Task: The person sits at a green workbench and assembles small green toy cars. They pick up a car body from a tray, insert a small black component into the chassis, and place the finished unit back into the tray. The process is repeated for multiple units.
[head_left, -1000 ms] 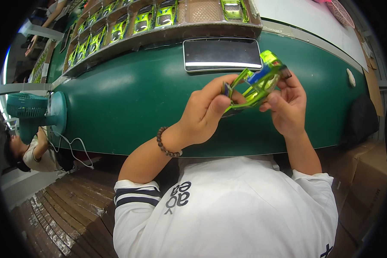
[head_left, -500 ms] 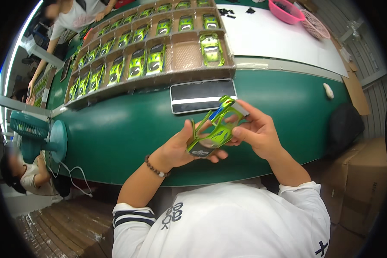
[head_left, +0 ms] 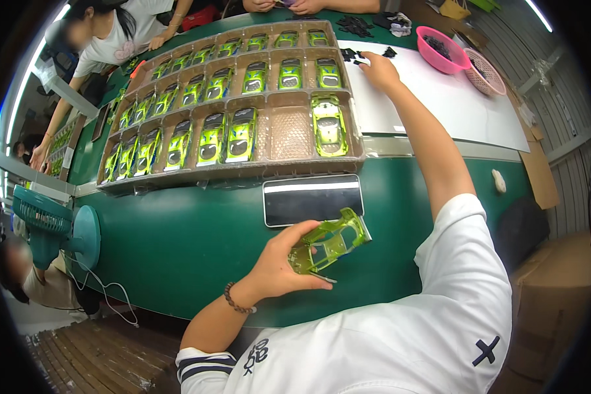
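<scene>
My left hand (head_left: 281, 264) is closed around a green toy car body shell (head_left: 335, 244), above the table. The shell is tilted, its hollow inner side and window openings facing up. Stretched far forward, my right hand (head_left: 379, 71) is over a white sheet (head_left: 433, 108), its fingertips pinched at a small black part (head_left: 358, 62). Several more black parts (head_left: 348, 54) lie beside those fingers. Just beyond the shell, a dark flat panel with a pale frame (head_left: 312, 202) lies on the green table (head_left: 177, 243).
A divided tray (head_left: 243, 172) holds several green toy cars, plus one shell (head_left: 329, 126) at its near right. Pink baskets (head_left: 443, 51) stand at the far right, one with black parts. A teal fan (head_left: 85, 236) sits at left. Other people (head_left: 125, 39) are across the table.
My right hand has let go of the shell and reached forward to the black parts. The shell, now in my left hand alone, has turned from its outer side to its inner side.
</scene>
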A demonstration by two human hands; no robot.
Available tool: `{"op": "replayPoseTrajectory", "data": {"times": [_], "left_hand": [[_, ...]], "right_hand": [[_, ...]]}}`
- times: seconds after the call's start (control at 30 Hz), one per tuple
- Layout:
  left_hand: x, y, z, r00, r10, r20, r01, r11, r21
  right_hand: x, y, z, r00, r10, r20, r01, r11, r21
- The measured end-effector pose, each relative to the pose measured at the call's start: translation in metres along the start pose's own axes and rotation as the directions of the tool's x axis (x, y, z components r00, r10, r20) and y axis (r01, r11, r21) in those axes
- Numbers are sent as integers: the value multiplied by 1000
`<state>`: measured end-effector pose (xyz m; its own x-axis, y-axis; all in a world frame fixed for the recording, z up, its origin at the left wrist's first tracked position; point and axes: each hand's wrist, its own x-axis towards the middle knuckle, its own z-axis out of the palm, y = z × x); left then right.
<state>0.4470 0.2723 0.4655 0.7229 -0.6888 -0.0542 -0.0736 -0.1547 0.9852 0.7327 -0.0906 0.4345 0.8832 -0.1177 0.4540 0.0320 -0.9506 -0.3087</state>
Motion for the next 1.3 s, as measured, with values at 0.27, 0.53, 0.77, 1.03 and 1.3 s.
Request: {"op": "replayPoseTrajectory", "data": {"times": [0.27,0.53,0.77,1.03,1.3], "left_hand": [[2,-2,-6,990,86,-109,-55,963,263],[3,-10,1,968,75,-240,8,945,327],[0,-3,8,981,125,-149,-64,930,362],[-1,-10,14,963,247,-107,-162,849,503],[-2,-12,18,967,239,-88,-153,822,548]], "right_hand": [[17,5,7,958,-195,209,259,902,-345],[-98,-61,-115,963,-268,4,207,753,624],[-253,-165,-166,810,-395,435,-33,709,704],[-276,-171,-143,848,-449,282,246,804,541],[-280,-175,-129,838,-501,218,376,818,435]]}}
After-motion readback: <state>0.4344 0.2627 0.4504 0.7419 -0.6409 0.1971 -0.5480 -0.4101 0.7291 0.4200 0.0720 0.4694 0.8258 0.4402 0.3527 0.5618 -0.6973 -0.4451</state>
